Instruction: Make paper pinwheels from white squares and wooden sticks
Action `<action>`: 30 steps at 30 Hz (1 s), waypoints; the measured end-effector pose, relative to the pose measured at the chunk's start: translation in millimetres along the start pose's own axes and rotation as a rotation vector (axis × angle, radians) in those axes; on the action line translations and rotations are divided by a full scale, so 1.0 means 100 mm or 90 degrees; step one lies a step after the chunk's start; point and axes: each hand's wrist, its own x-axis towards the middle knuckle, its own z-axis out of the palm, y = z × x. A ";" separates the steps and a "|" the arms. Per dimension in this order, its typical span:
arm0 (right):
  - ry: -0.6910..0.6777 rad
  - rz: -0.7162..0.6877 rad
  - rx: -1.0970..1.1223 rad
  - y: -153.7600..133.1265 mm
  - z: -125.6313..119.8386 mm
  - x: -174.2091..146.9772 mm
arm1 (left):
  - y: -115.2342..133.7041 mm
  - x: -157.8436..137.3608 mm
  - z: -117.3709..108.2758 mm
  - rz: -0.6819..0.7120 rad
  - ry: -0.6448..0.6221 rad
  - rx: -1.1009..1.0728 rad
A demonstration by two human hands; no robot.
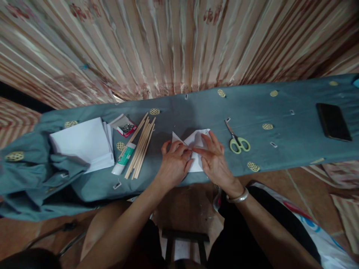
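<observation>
A white sheet of paper (198, 141), partly folded with a pointed flap standing at its left, lies on the cloth in front of me. My left hand (174, 161) grips its left side with curled fingers. On the right side, my right hand (215, 158) holds the paper, its index finger reaching across to the middle by the left fingertips. Both hands cover much of the sheet, so the fold between them is partly hidden. Just right of my right hand lie scissors (238, 144) with green handles, blades pointing away.
Left of my hands are a bundle of wooden sticks (143, 147), a glue stick (123, 158), a small open box (125, 127) of metal bits and a stack of white paper (81, 142). A dark phone (333, 121) rests far right on the blue-green cloth (190, 112). A striped curtain (174, 45) hangs behind.
</observation>
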 end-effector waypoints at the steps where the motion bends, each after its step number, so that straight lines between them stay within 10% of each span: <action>1: 0.005 -0.011 -0.008 -0.01 0.02 -0.02 | 0.00 0.00 0.00 -0.001 -0.001 0.001; 30: -0.036 -0.044 -0.041 -0.11 -0.04 0.00 | -0.01 -0.02 0.03 0.001 0.000 0.006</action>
